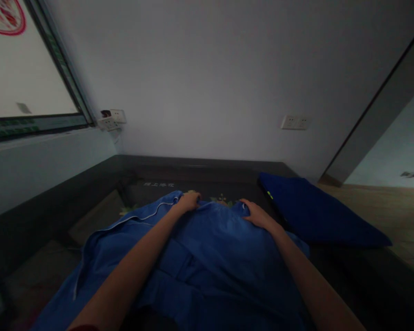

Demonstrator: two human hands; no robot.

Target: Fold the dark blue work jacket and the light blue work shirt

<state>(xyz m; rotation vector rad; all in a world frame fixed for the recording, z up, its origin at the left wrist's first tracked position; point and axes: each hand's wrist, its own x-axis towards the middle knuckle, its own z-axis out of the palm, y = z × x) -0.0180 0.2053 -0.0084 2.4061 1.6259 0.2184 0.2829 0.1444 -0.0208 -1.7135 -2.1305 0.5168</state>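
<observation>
A loose blue garment with thin white piping (227,239) is spread out in front of me, its lower part full of folds. I cannot tell its exact kind. At its far edge, my left hand (189,202) is closed on the cloth, with fingers curled over the edge. My right hand (257,215) pinches the same far edge farther to the right, beside a small white detail. Between the two hands the cloth is slightly gathered. The piping runs from near my left hand down along the garment's left side.
Beneath the garment is a dark table (207,174) with pale printed characters and a flower pattern. A folded dark blue cloth item (317,211) lies at the right. Behind stands a pale wall (200,92) with sockets (296,122); a window (27,69) is at the left.
</observation>
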